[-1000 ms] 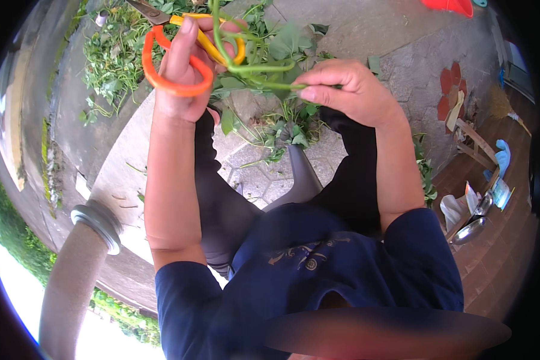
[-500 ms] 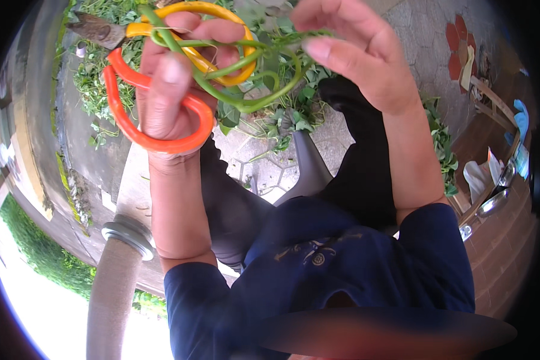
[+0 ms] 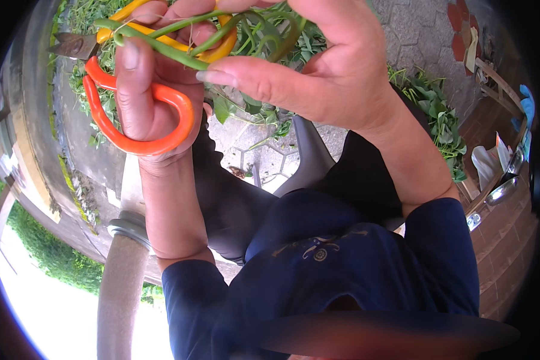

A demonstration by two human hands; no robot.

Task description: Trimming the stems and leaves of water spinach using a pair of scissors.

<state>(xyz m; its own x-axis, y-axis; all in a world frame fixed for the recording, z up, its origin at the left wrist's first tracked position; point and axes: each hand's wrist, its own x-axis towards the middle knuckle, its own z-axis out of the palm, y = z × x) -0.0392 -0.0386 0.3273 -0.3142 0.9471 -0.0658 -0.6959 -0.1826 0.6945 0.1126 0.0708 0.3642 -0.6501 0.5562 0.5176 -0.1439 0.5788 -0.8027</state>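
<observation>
looming larger than half a second ago, the left hand [image 3: 153, 90] is clamped through the orange loop of the scissors [image 3: 132, 114], their yellow loop higher up, while the right hand [image 3: 324, 72] pinches bent green stems [image 3: 180, 51] just beside them; beyond lie cut leaves [image 3: 438, 120] on paving [image 3: 264, 156]

A person in a dark blue top raises both hands close to the camera. The left hand [image 3: 147, 90], at eleven o'clock, grips scissors [image 3: 135, 90] with orange and yellow loop handles; the dark blades point toward nine o'clock. The right hand [image 3: 324, 72], at one o'clock, pinches long green stems [image 3: 162, 51] that cross over the scissor handles. Below the hands lie cut green leaves [image 3: 438, 123] on hexagonal paving [image 3: 264, 162]. A grey post [image 3: 120, 294] stands at seven o'clock.
</observation>
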